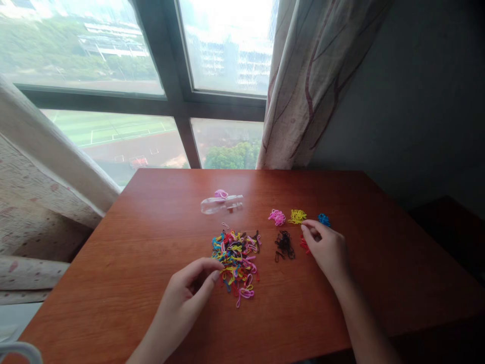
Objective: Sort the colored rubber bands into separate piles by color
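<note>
My left hand (189, 290) reaches in at the left edge of a mixed heap of small coloured loops (237, 258), shaped like bulb pins. Its thumb and index fingertip are close together against the heap; what they pinch is too small to make out. My right hand (328, 247) hovers at the near side of a yellow pile of loops (297, 216), thumb and index nearly meeting, and anything between them is hidden. Partly behind that hand lie red loops (304, 244) and blue loops (324, 219). A pink pile (277, 217) and a black pile (285, 244) sit to its left.
On the brown wooden table (125, 283), a clear container with a pink part (221, 202) lies beyond the heap. One pale loop (225, 225) rests apart. A window (178, 106) and curtains (299, 86) stand behind. A white curved object (20, 350) shows at lower left.
</note>
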Available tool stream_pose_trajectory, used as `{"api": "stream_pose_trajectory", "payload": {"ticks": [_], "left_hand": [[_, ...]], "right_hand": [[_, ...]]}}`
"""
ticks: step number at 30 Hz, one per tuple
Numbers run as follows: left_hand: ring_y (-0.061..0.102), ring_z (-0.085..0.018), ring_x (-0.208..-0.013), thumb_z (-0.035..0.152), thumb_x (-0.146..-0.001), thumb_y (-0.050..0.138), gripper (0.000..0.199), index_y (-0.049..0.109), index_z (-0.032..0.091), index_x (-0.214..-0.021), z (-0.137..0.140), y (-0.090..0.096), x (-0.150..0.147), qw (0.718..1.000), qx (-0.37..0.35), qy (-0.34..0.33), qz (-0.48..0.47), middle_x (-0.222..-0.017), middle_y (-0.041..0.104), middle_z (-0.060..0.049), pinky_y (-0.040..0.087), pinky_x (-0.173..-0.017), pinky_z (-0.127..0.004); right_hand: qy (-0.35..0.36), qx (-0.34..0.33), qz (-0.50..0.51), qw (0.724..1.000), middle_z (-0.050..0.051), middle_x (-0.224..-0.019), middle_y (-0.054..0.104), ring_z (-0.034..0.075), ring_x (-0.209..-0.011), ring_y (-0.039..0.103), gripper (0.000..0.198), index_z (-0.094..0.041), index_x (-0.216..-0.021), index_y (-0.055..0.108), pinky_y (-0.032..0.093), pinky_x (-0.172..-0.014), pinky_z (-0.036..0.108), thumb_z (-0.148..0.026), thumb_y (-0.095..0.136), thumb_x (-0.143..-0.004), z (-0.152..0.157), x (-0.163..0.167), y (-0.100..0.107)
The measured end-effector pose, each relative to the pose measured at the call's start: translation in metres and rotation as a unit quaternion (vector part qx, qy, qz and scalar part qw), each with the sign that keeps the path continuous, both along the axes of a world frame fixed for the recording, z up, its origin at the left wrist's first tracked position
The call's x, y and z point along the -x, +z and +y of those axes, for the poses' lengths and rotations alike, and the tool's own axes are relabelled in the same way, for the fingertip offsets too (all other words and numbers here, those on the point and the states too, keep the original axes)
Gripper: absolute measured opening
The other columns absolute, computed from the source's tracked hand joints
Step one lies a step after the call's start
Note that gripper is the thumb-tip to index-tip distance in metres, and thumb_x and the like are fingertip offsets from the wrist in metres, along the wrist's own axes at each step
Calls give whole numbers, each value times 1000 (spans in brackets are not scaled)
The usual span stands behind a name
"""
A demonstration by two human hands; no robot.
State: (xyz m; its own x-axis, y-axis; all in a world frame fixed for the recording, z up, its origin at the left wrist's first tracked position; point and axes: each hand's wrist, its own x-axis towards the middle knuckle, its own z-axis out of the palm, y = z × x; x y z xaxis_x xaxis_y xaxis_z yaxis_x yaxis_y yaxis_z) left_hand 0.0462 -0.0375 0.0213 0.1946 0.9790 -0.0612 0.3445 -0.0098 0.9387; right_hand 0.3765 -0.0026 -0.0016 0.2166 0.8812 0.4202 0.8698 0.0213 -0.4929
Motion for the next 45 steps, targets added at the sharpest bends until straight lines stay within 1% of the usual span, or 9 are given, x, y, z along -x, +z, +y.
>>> {"api": "stream_pose_trajectory", "payload": {"ticks": [6,10,15,19,22,27,32,41,45], "left_hand": [[60,-15,-65,28,-93,54,18,69,19,-93,-3,-1,-5,987,-94,-64,115,-78,69,-2,45,-59,-22],[62,-16,-73,18,-93,48,19,67,21,-93,-9,0,-11,967,-129,-130,176,-86,68,-3,47,-67,-22],[67,-17,-80,11,-92,41,32,67,26,-101,-14,-1,-14,928,-141,-196,284,-98,67,-4,48,-68,-23],[68,-19,-78,9,-92,42,34,66,29,-105,-13,-3,-14,890,-168,-205,371,-100,67,-3,47,-64,-24],[68,-19,-77,8,-91,45,32,67,29,-102,-13,-4,-13,877,-175,-212,394,-99,67,-3,47,-63,-24],[68,-18,-77,10,-93,44,30,66,27,-103,-14,-7,-12,878,-187,-210,387,-99,67,-3,48,-65,-24],[66,-17,-73,11,-93,44,26,66,25,-94,-16,-8,-12,886,-189,-200,373,-93,67,-2,47,-62,-23],[66,-20,-77,12,-92,45,22,64,23,-94,-15,-7,-16,889,-183,-205,367,-93,66,-4,48,-63,-25],[62,-16,-73,13,-94,41,23,62,21,-91,-14,-4,-16,921,-190,-204,272,-89,64,-4,47,-64,-23]], "right_hand": [[112,2,99,989,6,-81,75,18,-65,69,21,-21,-89,73,53,-60,26,-29,54,-94,-40,56,1],[159,24,126,979,6,-80,74,18,-66,69,20,-20,-89,71,53,-62,26,-23,52,-95,-58,82,-9],[187,45,131,973,5,-78,73,18,-67,68,19,-21,-91,70,52,-63,26,-23,52,-95,-65,86,-19],[187,54,145,970,5,-79,73,18,-69,68,18,-21,-92,69,52,-65,26,-22,52,-95,-66,85,-19],[184,56,148,970,4,-80,72,17,-69,67,17,-21,-92,69,51,-66,26,-21,53,-95,-66,86,-18],[181,53,151,970,4,-81,73,17,-69,68,16,-21,-92,70,51,-65,25,-20,54,-94,-66,85,-19],[181,54,151,970,4,-81,73,17,-69,68,16,-21,-92,70,52,-65,25,-21,54,-94,-65,85,-20],[185,66,147,970,4,-82,73,18,-71,68,16,-22,-92,69,50,-67,26,-19,53,-94,-66,86,-18],[185,67,146,969,4,-83,73,19,-73,68,18,-22,-93,69,50,-69,27,-19,52,-95,-68,87,-17]]}}
